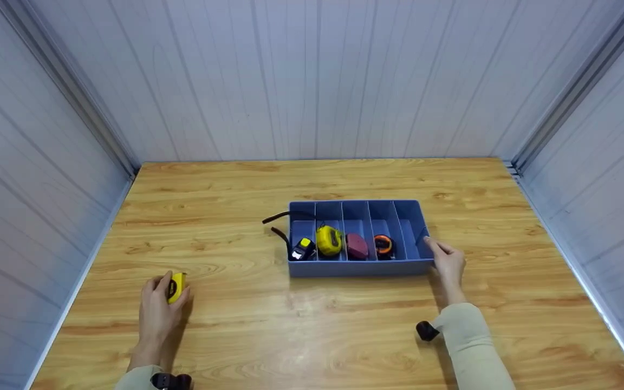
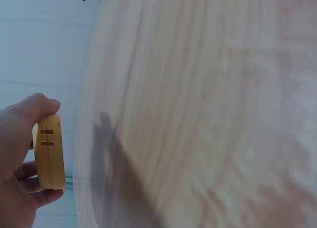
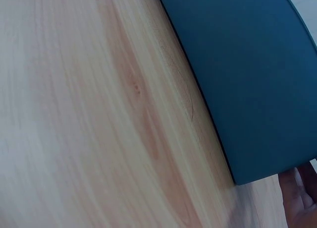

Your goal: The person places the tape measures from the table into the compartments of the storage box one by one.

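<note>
My left hand (image 1: 156, 311) grips a yellow tape measure (image 1: 177, 287) between thumb and fingers, left of the box and over the wooden table. In the left wrist view the yellow case (image 2: 49, 151) is seen edge-on, with small slots in its side. My right hand (image 1: 448, 266) pinches the right end wall of a blue divided box (image 1: 361, 268). From left to right, its compartments hold a black-and-yellow tape measure (image 1: 304, 248), a yellow one (image 1: 329, 241), a dark red rounded item (image 1: 356, 246) and an orange-and-black tape measure (image 1: 384, 245). The right wrist view shows the box's outer wall (image 3: 247, 84).
A black strap (image 1: 278, 234) hangs over the box's left wall, and another black strip (image 1: 277, 218) sticks out beyond it. The wooden table (image 1: 225, 336) meets pale panel walls (image 1: 312, 81) at the back and both sides.
</note>
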Motion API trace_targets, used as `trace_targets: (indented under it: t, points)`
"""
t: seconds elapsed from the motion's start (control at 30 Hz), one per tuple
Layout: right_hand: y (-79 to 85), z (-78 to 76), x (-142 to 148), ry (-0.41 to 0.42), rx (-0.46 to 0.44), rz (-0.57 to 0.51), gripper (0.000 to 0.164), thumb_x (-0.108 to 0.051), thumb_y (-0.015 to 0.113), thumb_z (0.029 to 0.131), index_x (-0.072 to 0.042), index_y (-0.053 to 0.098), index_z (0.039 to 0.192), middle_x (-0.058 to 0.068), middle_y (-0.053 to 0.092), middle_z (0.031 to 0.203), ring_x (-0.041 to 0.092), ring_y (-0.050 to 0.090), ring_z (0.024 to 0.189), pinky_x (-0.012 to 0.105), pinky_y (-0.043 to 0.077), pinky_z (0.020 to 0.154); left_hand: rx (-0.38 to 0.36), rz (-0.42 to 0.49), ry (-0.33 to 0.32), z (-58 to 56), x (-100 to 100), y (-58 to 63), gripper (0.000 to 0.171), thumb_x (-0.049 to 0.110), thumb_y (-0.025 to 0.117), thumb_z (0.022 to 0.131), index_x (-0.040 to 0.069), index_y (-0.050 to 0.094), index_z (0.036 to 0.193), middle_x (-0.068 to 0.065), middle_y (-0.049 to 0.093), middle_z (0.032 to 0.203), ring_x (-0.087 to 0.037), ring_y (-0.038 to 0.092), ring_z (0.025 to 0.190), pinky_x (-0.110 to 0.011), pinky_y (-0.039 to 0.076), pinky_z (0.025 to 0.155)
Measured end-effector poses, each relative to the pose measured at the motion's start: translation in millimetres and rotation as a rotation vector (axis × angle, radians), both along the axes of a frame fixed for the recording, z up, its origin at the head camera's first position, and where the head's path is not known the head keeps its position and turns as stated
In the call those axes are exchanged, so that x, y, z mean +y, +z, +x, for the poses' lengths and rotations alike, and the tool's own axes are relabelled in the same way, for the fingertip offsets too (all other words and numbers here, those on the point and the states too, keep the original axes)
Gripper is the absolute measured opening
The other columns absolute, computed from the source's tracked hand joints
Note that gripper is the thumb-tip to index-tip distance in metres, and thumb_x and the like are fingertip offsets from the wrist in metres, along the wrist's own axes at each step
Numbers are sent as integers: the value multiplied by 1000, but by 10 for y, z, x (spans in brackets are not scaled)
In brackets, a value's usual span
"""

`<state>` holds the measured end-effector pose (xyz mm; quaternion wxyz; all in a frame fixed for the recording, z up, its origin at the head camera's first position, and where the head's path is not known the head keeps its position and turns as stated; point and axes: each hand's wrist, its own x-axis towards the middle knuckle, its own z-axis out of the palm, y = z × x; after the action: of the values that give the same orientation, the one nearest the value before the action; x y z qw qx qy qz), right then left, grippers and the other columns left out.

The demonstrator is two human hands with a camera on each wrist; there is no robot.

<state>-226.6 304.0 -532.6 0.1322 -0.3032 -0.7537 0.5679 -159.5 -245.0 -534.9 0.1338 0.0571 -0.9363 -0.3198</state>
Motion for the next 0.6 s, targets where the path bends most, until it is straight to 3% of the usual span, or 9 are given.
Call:
trace_targets:
  t: [0.1,0.17,0.23,0.33,0.43,0.6]
  points:
    - [-109,-51,47,-4,-14,22,47,-47,71,67,-11,71,96,10,62,106,20,55,98,24,45,77,20,10,-14,-5,31,1,54,11,64,80,-10,43,125,-29,41,115,-42,40,103,-51,40,81]
    - [-113,-56,51,-1,-22,31,48,-47,71,68,-10,70,98,10,62,106,19,56,95,21,47,68,20,16,-22,-6,58,8,54,11,64,80,-10,43,125,-28,41,115,-41,40,104,-51,40,82]
    - [-113,-58,51,-2,-32,34,49,-47,71,68,-10,70,100,10,62,106,18,56,94,20,46,66,12,24,-27,-12,86,12,54,12,65,80,-9,44,125,-27,41,116,-41,39,105,-51,40,83]
    - [-9,-8,11,13,-34,11,50,-41,71,71,-4,66,104,12,60,109,21,55,100,26,46,77,2,37,-32,-24,134,20,55,13,65,80,-9,43,126,-26,40,117,-39,38,106,-51,39,84]
    - [-4,2,17,38,-34,-5,52,-42,70,71,-4,65,106,13,58,112,23,51,107,32,40,90,10,44,-36,-39,177,21,55,13,65,80,-9,44,125,-25,41,117,-38,39,106,-50,38,85]
    - [3,2,18,34,-25,-9,50,-40,71,71,-4,65,106,12,59,112,22,51,107,32,39,91,44,51,-48,-65,251,25,55,13,66,79,-9,45,125,-25,42,117,-38,39,107,-50,38,85]
